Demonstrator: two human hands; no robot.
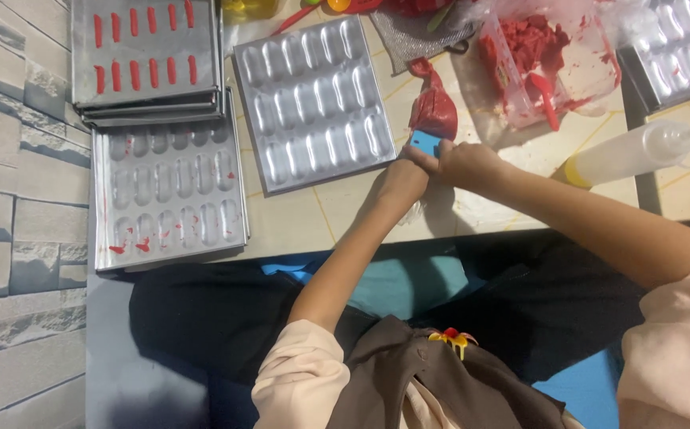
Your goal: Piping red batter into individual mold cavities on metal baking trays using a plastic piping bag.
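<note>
My left hand (403, 176) and my right hand (464, 163) meet at the table's front edge, both closed around a small blue scraper (424, 142). The scraper's far end touches a piping bag of red batter (434, 107) lying just beyond my hands. To the left of my hands lies a silver metal mould tray (313, 103) with rows of empty oblong cavities.
A second empty mould tray (169, 195) with red smears lies at far left, below a stack of trays (146, 52) holding red batter strips. A clear plastic tub of red batter (547, 59), a squeeze bottle (635, 151) and another tray (682, 44) stand to the right.
</note>
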